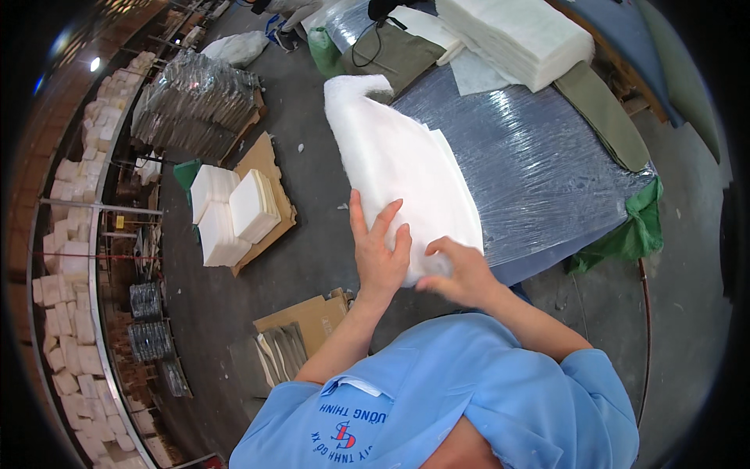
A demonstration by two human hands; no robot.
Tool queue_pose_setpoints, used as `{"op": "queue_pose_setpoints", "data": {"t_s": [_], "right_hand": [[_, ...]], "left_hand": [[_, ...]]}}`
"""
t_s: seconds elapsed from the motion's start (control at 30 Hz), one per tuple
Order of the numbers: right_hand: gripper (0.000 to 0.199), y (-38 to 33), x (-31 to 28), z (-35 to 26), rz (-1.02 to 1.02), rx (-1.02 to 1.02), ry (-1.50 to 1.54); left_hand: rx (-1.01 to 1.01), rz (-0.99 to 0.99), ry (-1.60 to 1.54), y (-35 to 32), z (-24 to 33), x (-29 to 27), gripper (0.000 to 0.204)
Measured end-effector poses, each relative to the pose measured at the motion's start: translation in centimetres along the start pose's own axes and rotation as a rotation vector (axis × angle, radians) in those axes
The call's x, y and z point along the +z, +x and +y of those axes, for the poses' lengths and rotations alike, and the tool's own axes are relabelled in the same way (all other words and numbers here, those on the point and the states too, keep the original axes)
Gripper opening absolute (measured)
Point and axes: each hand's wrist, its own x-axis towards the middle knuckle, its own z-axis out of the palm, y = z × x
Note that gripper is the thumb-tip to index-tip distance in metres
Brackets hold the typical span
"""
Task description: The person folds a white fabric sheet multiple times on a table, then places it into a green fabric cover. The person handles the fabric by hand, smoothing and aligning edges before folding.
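A white sheet of fluffy wadding (406, 176) lies along the left side of a plastic-wrapped table, its far end folded up and curling over. My left hand (381, 248) rests on the sheet's near left edge, fingers spread. Close beside it, my right hand (462, 275) has bent fingers and a curled thumb around the sheet's near corner. A slightly smeared whitish bit of the wadding shows between that thumb and forefinger. The underside of the near edge is hidden.
A thick stack of white wadding (519, 39) sits at the table's far end, near olive fabric (601, 113). Green cloth (625, 227) hangs at the right corner. On the floor to the left are white foam blocks (223, 211) on cardboard and a wrapped pile (195, 105). Shelves (98, 289) line the left.
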Motion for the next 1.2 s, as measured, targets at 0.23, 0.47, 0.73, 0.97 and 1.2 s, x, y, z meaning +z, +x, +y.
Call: {"op": "queue_pose_setpoints", "data": {"t_s": [0.23, 0.47, 0.73, 0.97, 1.2], "right_hand": [[0.031, 1.9, 1.6, -1.0, -0.117, -0.064, -0.182], [0.037, 3.1, 0.5, 0.8, -0.147, 0.146, 0.089], [0.027, 4.0, 0.1, 5.1, 0.044, 0.308, 0.079], [0.029, 4.0, 0.0, 0.5, -0.047, 0.105, 0.201], [0.028, 5.6, 0.9, 0.5, -0.248, 0.242, 0.324]], "left_hand": [[-0.058, -0.076, -0.197, 0.3, -0.9, -0.3, 0.041], [0.094, -0.470, -0.771, -0.3, -3.6, -3.7, 0.068], [0.194, -0.318, -0.043, -1.2, -0.7, -3.4, 0.083], [0.206, -0.200, 0.325, -2.7, -0.6, -2.3, 0.079], [0.277, -0.384, 0.046, -1.6, -0.6, -3.6, 0.096]]}}
